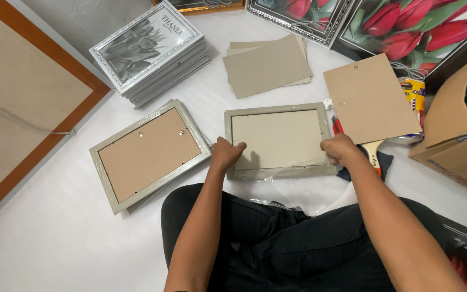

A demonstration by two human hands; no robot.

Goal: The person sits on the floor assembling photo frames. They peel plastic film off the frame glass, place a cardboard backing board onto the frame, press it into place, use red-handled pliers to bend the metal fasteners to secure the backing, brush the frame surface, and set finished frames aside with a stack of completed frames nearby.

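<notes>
Sitting cross-legged in dark trousers (277, 238) on a white floor sheet (55, 238), the person grips a silver-grey rectangular picture frame (279, 139), lying face down with its pale backing showing, just in front of the knees. The left hand (227, 154) has its fingers curled over the frame's near left edge, grasping it; the right hand (339, 149) is clenched on the near right edge. Crumpled clear plastic film (277, 189) lies between the frame and the legs. To the left, just apart, a second silver-grey frame with brown board backing (149, 154) rests tilted on another like it; bare sheet lies open left of and below it. Beside the right hand, a brown hardboard backing panel (371, 98) covers part of a wooden-handled brush (373, 154). At the right edge stands an open brown cardboard box (455, 135), with a yellow packet (414, 92) showing behind the panel. Farther off lie loose grey cardboard sheets (268, 65) and a stack of silver frames with a grey flower print (149, 51). A large orange-edged board (22, 103) lines the left side, and red tulip pictures (406, 27) lean at the top right.
</notes>
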